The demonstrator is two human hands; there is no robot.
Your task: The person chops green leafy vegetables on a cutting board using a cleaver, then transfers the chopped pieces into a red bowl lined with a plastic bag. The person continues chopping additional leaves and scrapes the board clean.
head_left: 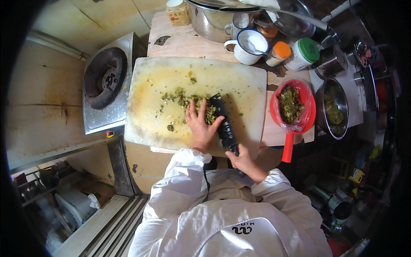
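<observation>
A large pale cutting board [154, 109] lies before me, with chopped green vegetables [179, 96] scattered over its middle. My right hand [245, 160] is closed around the handle of a dark cleaver [224, 123], whose broad blade lies slanted beside the pile. With fingers spread, my left hand [201, 127] rests on the chopped pieces, its thumb close to the blade. To the right, a red plastic scoop with a handle [312, 122] is lined with a clear bag of chopped greens [290, 105]. Larger green pieces [334, 110] sit in a steel bowl [344, 128] beyond it.
A gas burner [107, 78] stands left of the board. Behind the board are a white enamel mug [247, 53], an orange-lidded jar [278, 53], a green-lidded jar [302, 54], a large steel pot [208, 24] and a glass jar [178, 16]. Shelving holds items at lower left.
</observation>
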